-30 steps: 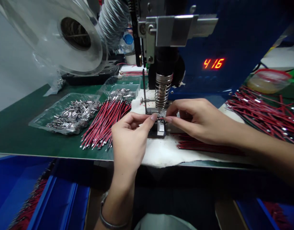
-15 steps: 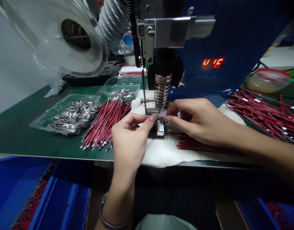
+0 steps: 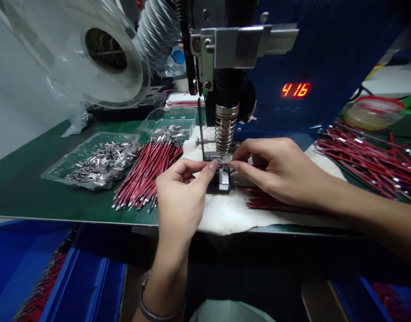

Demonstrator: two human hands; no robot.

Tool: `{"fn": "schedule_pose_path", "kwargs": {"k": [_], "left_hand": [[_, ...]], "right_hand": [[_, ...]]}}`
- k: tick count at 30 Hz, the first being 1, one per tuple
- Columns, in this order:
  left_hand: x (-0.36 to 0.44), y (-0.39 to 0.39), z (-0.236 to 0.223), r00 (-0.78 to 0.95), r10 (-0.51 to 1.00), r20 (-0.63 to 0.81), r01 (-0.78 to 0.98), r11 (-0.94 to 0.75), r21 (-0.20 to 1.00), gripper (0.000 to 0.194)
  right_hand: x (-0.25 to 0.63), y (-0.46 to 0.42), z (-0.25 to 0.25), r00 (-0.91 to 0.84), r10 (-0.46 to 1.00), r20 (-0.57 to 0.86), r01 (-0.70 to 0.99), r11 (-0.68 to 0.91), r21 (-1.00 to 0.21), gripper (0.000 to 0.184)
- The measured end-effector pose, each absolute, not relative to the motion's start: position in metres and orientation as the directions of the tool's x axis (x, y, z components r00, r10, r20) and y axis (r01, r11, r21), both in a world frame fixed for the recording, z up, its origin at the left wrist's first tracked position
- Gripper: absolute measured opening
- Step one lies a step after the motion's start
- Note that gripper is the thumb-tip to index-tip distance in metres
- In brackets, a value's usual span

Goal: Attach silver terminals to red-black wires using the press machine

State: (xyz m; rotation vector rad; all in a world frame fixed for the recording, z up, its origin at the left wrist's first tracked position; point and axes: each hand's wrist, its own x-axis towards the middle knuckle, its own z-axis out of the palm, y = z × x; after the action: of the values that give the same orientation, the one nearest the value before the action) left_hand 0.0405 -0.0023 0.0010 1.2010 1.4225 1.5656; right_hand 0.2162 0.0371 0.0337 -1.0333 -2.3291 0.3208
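My left hand (image 3: 183,190) is closed in a pinch at the small metal fixture (image 3: 224,179) under the machine head; what its fingertips hold is mostly covered. From the other side, my right hand (image 3: 275,170) pinches a thin red wire (image 3: 223,164), a short length of which shows between the two hands. Directly above the fingertips is the spring-wrapped tip (image 3: 226,127) of the soldering machine. Some red and black wires (image 3: 275,201) lie beneath my right hand on a white cloth (image 3: 222,217).
Left of the hands lie a bundle of red and black wires (image 3: 147,174) and a clear tray (image 3: 63,167) of small metal cans. More wires (image 3: 369,156) are heaped at the right. A blue machine body (image 3: 312,53) shows 416. Blue bins (image 3: 88,273) sit below the table edge.
Both hands stay almost in place at the fixture. The view shifts very slightly, and the machine head appears a little lower and further left.
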Motion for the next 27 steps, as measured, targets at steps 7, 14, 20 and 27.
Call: {"fn": "schedule_pose_path", "kwargs": {"k": [7,14,20,27], "left_hand": [[0.0406,-0.0022,0.0007,-0.332,0.925,0.187,0.098,-0.163,0.982,0.018],[0.0401,-0.0024,0.0005,-0.327,0.926,0.189,0.097,-0.166,0.981,0.017],[0.0403,-0.0025,0.0004,-0.325,0.927,0.189,0.094,-0.168,0.981,0.019],[0.0405,-0.0026,-0.0002,-0.325,0.927,0.189,0.086,-0.17,0.982,0.017]], "right_hand": [[0.2167,0.0375,0.0333,-0.561,0.728,0.395,0.585,0.685,-0.433,0.014],[0.2164,0.0359,0.0321,-0.558,0.728,0.398,0.588,0.686,-0.429,0.013],[0.2158,0.0341,0.0348,-0.531,0.749,0.396,0.619,0.662,-0.422,0.014],[0.217,0.0357,0.0338,-0.556,0.727,0.403,0.596,0.687,-0.416,0.013]]}}
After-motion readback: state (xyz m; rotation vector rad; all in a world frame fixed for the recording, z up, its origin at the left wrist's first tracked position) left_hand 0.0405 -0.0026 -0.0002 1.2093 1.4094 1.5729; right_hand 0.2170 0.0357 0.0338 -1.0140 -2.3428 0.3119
